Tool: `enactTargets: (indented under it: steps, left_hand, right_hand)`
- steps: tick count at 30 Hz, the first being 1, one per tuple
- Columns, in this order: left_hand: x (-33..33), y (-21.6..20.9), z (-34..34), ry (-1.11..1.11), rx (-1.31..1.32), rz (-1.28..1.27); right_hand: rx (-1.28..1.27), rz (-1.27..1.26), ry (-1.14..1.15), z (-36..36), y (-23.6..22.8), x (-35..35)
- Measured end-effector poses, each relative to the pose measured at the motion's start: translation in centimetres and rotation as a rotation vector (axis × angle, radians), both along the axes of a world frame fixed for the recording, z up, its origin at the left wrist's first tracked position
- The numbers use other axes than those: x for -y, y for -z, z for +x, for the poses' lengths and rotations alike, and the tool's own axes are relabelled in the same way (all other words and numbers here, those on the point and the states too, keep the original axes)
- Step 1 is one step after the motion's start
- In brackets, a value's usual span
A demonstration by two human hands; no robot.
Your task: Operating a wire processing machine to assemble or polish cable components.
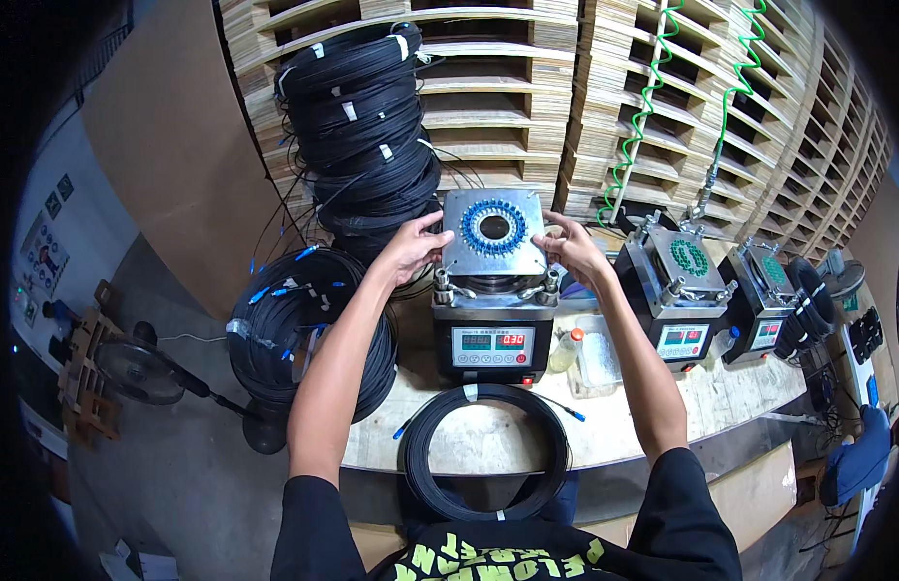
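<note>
The left hand (416,250) and right hand (573,250) grasp opposite edges of a square metal plate (464,261) carrying ringed blue connectors (495,205), above a black-fronted machine (448,339) on the surface (604,426). Seating cannot be confirmed. Judged step: fitting or removing the plate; next move likely requires level, even two-handed handling.

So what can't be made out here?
All in the head view:
Underside of the metal plate: faces away.
Whether it rests on the machine beneath: the plate blocks that.
Details of the blue pieces: too small.
Person's feet: hidden by tabletop and shirt.
Pallets: tops cut off by upper edge.
</note>
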State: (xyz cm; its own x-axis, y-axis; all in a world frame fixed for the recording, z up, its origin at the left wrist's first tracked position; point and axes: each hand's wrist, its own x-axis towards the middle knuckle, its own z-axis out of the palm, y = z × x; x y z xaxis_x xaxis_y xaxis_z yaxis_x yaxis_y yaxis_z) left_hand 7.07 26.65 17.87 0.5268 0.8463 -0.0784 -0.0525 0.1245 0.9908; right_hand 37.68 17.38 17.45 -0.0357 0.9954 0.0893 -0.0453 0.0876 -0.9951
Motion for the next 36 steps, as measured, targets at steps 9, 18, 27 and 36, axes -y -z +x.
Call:
enactTargets:
  steps: [9,18,27,36]
  left_hand:
    - [0.7,1.5,0.0,-0.015,-0.155,0.007]
    - [1.2,1.3,0.3,-0.028,-0.215,0.077]
    - [0.2,3.4,0.1,-0.048,-0.298,0.187]
    - [4.5,8.3,0.3,-0.49,0.242,0.113]
  right_hand:
    - [0.224,-0.014,0.084,0.7,3.6,-0.2]
    - [0.259,-0.025,0.073,1.1,3.7,-0.3]
    - [0.358,-0.035,0.106,1.0,4.2,0.0]
    - [0.439,0.187,0.381,1.1,6.6,3.7]
